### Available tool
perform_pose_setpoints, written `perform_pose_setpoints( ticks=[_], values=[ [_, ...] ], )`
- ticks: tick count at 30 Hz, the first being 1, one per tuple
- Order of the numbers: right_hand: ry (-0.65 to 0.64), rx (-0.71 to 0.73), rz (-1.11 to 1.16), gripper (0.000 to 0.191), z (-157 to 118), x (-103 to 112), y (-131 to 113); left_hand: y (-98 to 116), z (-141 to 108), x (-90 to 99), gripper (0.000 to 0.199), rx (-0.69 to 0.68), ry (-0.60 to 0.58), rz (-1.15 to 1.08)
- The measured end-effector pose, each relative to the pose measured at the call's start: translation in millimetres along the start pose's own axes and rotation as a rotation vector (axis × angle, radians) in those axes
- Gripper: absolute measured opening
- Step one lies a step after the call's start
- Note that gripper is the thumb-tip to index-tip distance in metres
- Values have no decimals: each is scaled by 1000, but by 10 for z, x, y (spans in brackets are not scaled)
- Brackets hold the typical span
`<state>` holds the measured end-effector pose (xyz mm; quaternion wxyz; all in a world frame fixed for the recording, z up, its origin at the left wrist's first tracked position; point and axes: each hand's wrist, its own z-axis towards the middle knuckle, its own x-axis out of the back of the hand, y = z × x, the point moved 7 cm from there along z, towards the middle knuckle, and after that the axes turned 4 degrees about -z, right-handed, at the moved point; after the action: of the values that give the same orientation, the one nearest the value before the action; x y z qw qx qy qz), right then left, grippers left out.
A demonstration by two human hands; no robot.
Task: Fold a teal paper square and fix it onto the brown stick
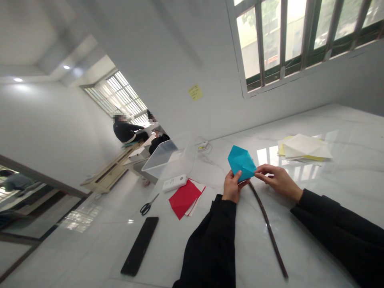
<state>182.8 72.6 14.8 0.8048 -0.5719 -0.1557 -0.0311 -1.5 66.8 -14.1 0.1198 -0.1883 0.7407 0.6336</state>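
A blue sheet of folded paper (241, 162) is held up above the table, with creases running across its face. My left hand (233, 187) grips its lower edge, the thumb pressed on the front. At the paper's right corner, my right hand (277, 180) pinches the edge between thumb and fingers. Below the paper a thin dark brown stick (268, 229) lies on the white marbled table, its upper end partly hidden by the left hand and the paper.
Left of my hands lie red and white paper sheets (184, 200), a white device (175, 183), scissors (146, 207) and a long black object (140, 246). A clear plastic bin (162, 158) stands behind them. White and yellow papers (306, 147) lie at right. People sit in the background.
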Motion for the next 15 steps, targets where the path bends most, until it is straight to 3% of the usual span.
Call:
perform_pose_setpoints(
  ticks=[5, 10, 15],
  values=[
    [20, -12, 20, 51, -12, -32, 24, 3, 5, -13, 56, -11, 4, -3],
    [-10, 105, -32, 41, -37, -80, -36, -17, 5, -34, 59, -17, -31, 36],
    [-18, 132, -59, 31, -37, -95, -30, -34, 5, -46, 61, -11, -46, 76]
  ],
)
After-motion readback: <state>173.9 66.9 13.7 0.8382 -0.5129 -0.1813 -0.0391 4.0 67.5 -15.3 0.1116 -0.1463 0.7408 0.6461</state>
